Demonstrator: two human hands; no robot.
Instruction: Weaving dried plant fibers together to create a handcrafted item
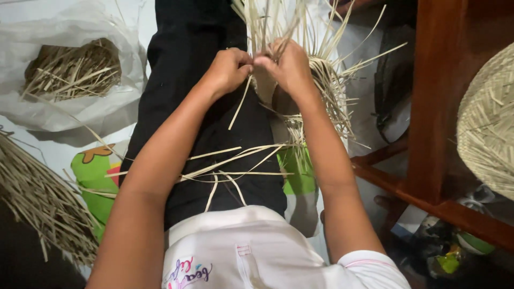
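Over your lap, your left hand [227,69] and right hand [286,67] each pinch closed on pale strips [267,24] of the half-woven piece [321,85]: keep them taut and flat while crossing.

**Soft, even light with blown whites and dark corners**

The light is diffuse and fairly bright, seeming to fall from above and the left. The white plastic bag [80,109] is nearly washed out, with little detail in its folds. The black trousers [187,64] swallow detail too, reading as 1 flat dark mass. Shadows are soft, pooling under the wooden frame [428,107] and at the lower corners (the right one is murky). The fingers of both hands [259,61] look slightly smeared by motion. The forearms stretch long toward the bottom edge, a wide-lens effect.
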